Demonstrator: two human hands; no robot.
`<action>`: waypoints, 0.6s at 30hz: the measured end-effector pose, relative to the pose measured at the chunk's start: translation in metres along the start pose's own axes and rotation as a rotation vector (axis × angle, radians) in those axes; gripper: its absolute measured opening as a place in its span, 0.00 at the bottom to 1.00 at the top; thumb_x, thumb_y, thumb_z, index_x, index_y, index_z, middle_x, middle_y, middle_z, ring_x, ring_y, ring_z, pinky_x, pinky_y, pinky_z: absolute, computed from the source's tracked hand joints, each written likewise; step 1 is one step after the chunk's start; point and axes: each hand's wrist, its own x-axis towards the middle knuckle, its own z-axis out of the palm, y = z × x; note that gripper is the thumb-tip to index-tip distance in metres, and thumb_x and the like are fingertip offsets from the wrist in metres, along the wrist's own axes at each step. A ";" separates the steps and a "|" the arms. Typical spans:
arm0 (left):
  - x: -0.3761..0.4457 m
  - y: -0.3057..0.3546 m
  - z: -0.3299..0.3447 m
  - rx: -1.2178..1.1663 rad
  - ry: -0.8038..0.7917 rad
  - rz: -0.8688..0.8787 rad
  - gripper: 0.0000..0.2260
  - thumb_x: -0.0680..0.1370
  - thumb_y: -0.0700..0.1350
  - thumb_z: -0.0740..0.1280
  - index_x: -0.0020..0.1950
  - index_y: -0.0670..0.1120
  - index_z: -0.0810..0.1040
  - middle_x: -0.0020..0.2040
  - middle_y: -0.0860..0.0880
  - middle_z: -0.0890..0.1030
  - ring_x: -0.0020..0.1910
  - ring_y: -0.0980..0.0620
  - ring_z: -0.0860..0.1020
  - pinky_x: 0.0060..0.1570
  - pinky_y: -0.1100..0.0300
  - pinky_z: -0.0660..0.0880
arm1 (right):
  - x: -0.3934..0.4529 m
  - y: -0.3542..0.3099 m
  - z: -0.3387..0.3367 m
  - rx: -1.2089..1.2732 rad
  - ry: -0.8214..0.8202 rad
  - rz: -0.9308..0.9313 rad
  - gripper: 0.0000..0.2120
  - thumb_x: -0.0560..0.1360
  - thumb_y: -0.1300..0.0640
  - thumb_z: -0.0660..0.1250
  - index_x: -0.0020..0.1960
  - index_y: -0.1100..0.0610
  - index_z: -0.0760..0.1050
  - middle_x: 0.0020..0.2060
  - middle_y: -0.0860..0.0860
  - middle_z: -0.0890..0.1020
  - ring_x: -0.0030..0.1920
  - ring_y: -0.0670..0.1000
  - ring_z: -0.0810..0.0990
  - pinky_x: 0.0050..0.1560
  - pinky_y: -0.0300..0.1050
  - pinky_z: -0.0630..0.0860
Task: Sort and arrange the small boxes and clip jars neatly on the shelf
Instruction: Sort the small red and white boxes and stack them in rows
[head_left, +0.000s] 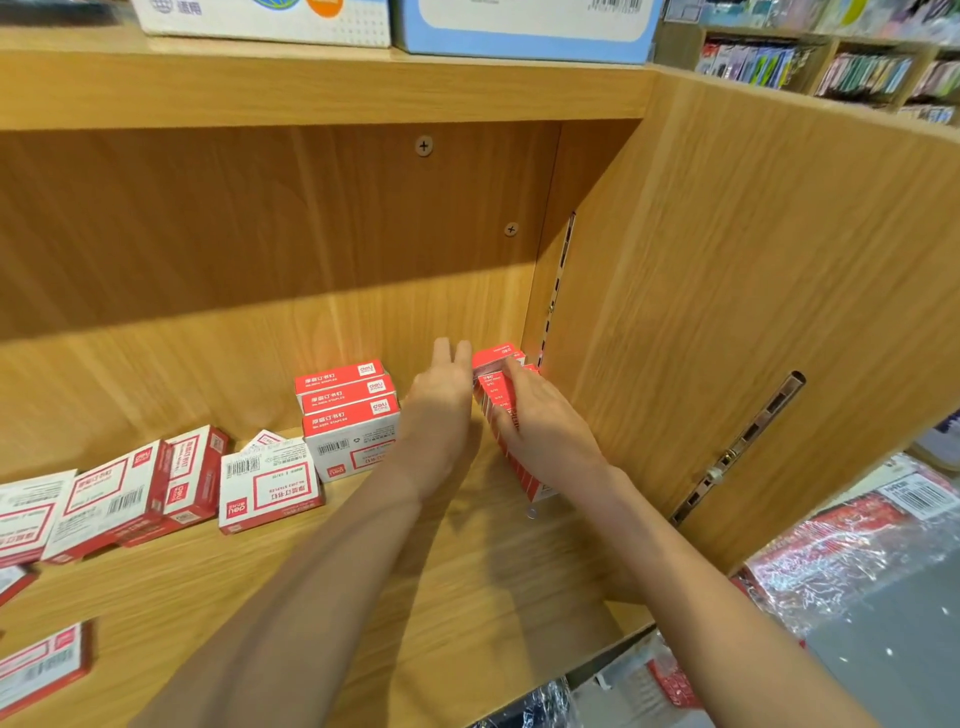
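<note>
red-white boxes (349, 415), wood-grain shelf (208, 322)

Both hands (545, 421) on red boxes (498, 395)
</note>
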 end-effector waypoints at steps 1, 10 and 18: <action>0.000 -0.002 0.004 0.011 0.048 0.051 0.11 0.71 0.29 0.66 0.50 0.38 0.70 0.45 0.40 0.70 0.30 0.39 0.74 0.26 0.51 0.72 | 0.000 0.000 0.000 -0.002 0.020 0.000 0.27 0.79 0.51 0.53 0.72 0.65 0.57 0.68 0.62 0.68 0.69 0.56 0.66 0.70 0.47 0.60; -0.002 -0.009 0.013 -0.089 0.103 0.090 0.10 0.67 0.27 0.70 0.42 0.37 0.72 0.37 0.39 0.72 0.25 0.41 0.73 0.23 0.57 0.67 | -0.003 0.003 0.000 0.054 0.077 0.000 0.23 0.75 0.53 0.60 0.64 0.66 0.66 0.50 0.59 0.78 0.52 0.57 0.75 0.52 0.48 0.73; 0.016 -0.001 0.014 0.027 0.050 0.126 0.08 0.73 0.35 0.67 0.51 0.38 0.73 0.46 0.41 0.75 0.45 0.42 0.75 0.37 0.57 0.63 | -0.008 -0.001 -0.006 0.074 0.103 0.000 0.18 0.74 0.57 0.63 0.61 0.64 0.68 0.52 0.58 0.77 0.54 0.56 0.73 0.53 0.47 0.71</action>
